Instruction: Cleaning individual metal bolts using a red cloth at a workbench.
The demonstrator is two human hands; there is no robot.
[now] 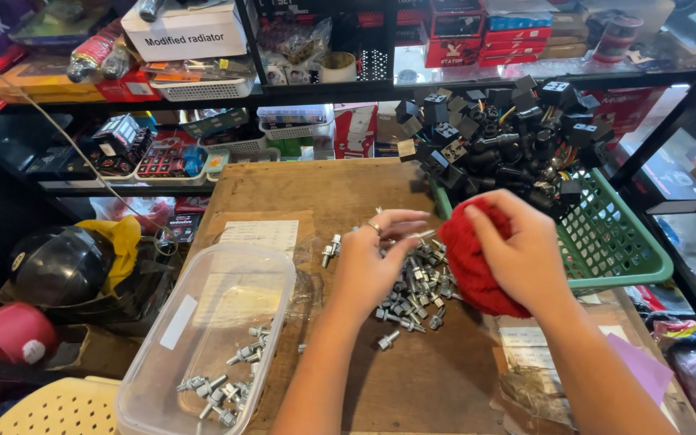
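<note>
left hand point(368, 262) fingers pinched on one bolt over bolt pile point(414, 288) | right hand point(517, 254) fingers clamped on red cloth point(470, 262) | tip: lift one bolt clear, wipe over counter point(412, 379)

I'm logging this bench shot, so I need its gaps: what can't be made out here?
All in the head view:
- Left hand: its palm side faces away, so a grip on any bolt in the pile can't be told.
- Red cloth: the right hand covers part of it.
- Green basket: the heap of black parts hides its inside.
- Clear tub: the bottom edge cuts off its near end.
</note>
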